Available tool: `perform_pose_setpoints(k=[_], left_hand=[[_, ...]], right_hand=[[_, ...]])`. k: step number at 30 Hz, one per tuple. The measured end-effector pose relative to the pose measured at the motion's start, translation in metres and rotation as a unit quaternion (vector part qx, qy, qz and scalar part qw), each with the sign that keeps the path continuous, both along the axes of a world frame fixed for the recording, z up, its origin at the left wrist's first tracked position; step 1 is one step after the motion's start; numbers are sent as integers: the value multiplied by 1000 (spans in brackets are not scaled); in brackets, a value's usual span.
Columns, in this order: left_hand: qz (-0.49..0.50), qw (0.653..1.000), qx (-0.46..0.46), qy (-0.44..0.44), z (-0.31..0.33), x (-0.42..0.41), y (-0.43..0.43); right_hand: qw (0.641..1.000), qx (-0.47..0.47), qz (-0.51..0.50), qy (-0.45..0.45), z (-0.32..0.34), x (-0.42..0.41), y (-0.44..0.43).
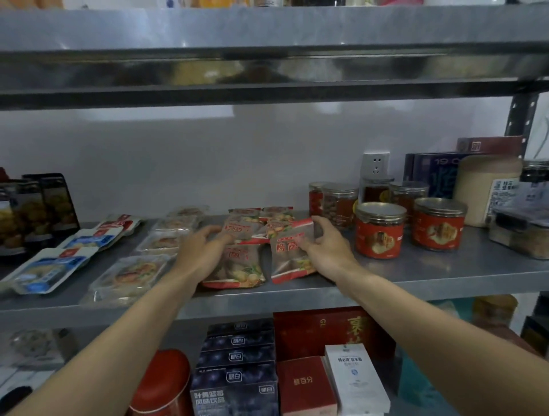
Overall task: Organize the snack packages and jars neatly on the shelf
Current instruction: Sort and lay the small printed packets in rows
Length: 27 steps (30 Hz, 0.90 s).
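Left hand (205, 252) lies flat on one snack pack (237, 271); right hand (325, 246) pinches the neighbouring pack (289, 262)

Left grip (203, 252) flat, right grip (325, 248) pinching

Top-shelf goods (208, 3): cut off by the upper edge, kinds not tellable. Dark packets (35, 208), far left: cut by the edge, blurred. Near snack package (237, 273): upper half hidden under the left hand (202, 252), fingers smeared by blur. Right snack package (289, 261): top corner covered by the right hand (325, 246). Rear jars (407, 193): lower parts hidden behind the red-label jars (380, 230). Clear box (520, 234): cut at the right edge. Lower-shelf boxes (234, 386): cut by the bottom edge. Small label print: unreadable throughout.
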<state>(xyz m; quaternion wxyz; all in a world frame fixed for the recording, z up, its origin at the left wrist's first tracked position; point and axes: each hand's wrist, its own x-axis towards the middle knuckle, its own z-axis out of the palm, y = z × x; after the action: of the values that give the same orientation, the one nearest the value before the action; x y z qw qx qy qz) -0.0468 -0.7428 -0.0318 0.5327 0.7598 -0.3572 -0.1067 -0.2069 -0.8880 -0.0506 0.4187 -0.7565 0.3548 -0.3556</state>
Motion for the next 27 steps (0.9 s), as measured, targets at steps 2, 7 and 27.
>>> perform_pose_setpoints(k=[2,7,27], left_hand=[[-27,999,35,21,-1,3,2],[-80,994,65,29,-8,5,-2],[-102,992,59,33,-19,18,-7]], right_hand=[[999,-31,6,32,-1,3,3],[994,-59,26,90,5,10,8],[960,-76,202,180,4,21,-34]])
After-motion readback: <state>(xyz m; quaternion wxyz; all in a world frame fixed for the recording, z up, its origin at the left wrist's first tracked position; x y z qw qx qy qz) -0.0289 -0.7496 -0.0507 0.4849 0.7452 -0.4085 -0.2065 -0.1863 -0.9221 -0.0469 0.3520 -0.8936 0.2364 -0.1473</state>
